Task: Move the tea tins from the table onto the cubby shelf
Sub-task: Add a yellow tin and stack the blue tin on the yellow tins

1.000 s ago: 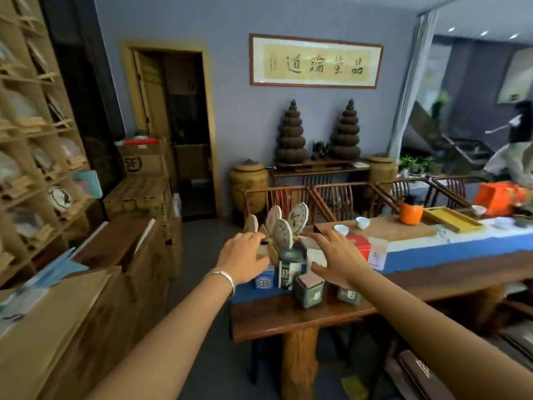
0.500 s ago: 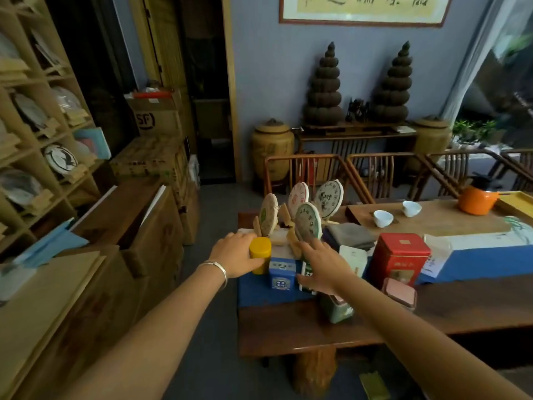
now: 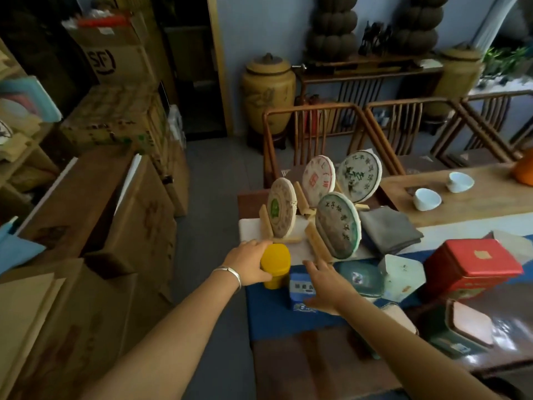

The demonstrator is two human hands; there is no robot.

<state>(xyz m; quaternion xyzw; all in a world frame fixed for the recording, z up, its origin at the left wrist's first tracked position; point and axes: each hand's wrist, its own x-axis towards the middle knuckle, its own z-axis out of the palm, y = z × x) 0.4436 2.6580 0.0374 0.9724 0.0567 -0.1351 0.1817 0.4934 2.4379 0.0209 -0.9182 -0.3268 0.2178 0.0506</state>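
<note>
Left hand (image 3: 249, 265) grips the yellow tin (image 3: 275, 265); right hand (image 3: 327, 287), fingers spread, touches blue tin (image 3: 300, 290).

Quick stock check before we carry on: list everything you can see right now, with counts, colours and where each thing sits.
yellow tin: 1, yellow, table's left end, gripped by left hand
blue tin: 1, blue, beside yellow tin, under right hand
teal tin: 1, dark teal, right of blue tin
pale tin: 1, pale green, beside teal tin
red tin: 1, red, right side of table
pink-lidded tin: 1, green with pink lid, near table edge
tea cakes: 4, paper-wrapped discs, upright on stands
grey cloth: 1, folded, behind tins
white cups: 2, on wooden tray
cardboard boxes: several, brown, floor at left
left hand: grips yellow tin
right hand: open, over blue tin
</note>
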